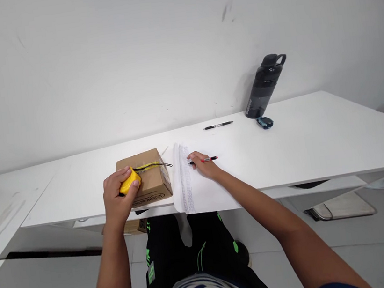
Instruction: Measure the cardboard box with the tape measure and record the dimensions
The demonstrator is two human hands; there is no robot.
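My left hand is wrapped round a yellow tape measure and rests at the left side of a brown cardboard box. A strip of yellow blade and a dark wrist cord lie across the box top. To the right of the box, an open notebook lies near the table's front edge, its left part covered with rows of handwriting. My right hand grips a red and black pen, tip down on the page by the written column. The fingers partly hide the pen.
On the white table, a black pen lies behind the notebook. A dark water bottle stands at the back by the wall, with a small dark blue object before it. Under the table, another cardboard box shows partly.
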